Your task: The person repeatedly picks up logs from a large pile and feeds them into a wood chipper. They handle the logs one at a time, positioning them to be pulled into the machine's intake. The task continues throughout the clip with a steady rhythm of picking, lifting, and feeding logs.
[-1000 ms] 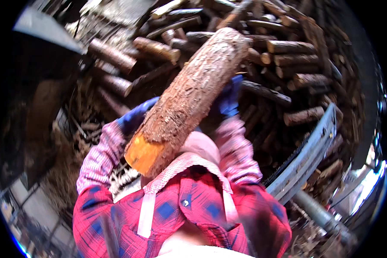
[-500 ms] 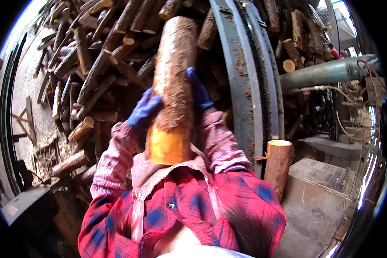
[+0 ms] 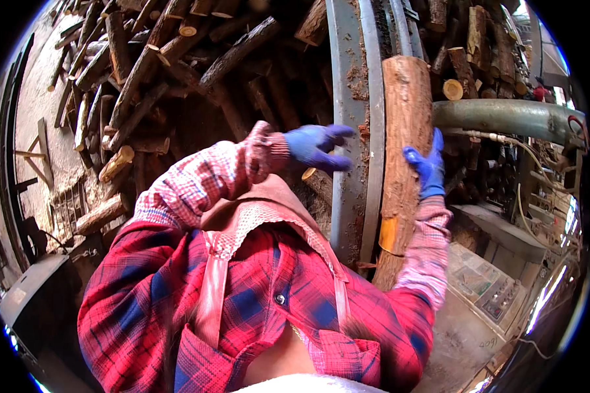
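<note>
A thick brown log with a bare orange patch near its lower end lies lengthwise along the right side of the grey metal rail track. My right hand, in a blue glove, rests against the log's right side with its fingers stretched and thumb apart, not wrapped around it. Left of the log, my left hand, also blue-gloved, is held over the rail's left edge. Its fingers are spread, and nothing is in them. Another log shows below the first one's lower end, partly hidden by it and my right arm.
Piled firewood logs fill the far left, and more logs are stacked at far right. A thick grey-green pipe reaches toward the rail from the right. Below it stands a control box. A dark metal box is at left.
The log has moved right, from in front of my chest onto the rail track. My left hand has come off it and swung right; my right hand has moved right with the log.
</note>
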